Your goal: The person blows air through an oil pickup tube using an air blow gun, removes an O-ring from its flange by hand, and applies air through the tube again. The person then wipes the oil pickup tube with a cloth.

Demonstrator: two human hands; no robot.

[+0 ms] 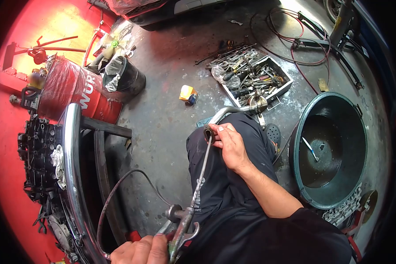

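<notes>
My right hand (229,144) pinches a small dark metal part (209,133) above my lap. A long thin nozzle tube (203,166) reaches up to that part, its tip at or just inside it. The tube belongs to a spray gun (180,224) with a hose (114,189) attached, at the bottom centre. My left hand (141,251) is wrapped round the gun's lower end, partly cut off by the frame's bottom edge. Behind the small part, a curved metal pipe (226,111) lies beyond my knees.
A dark tub (298,176) with liquid and a brush stands at the right. Ahead are a toolbox (287,86) full of wrenches and a yellow-white box (187,93). An engine block (37,149), metal frame (71,154), red drum (66,88) and black bucket (134,79) stand left.
</notes>
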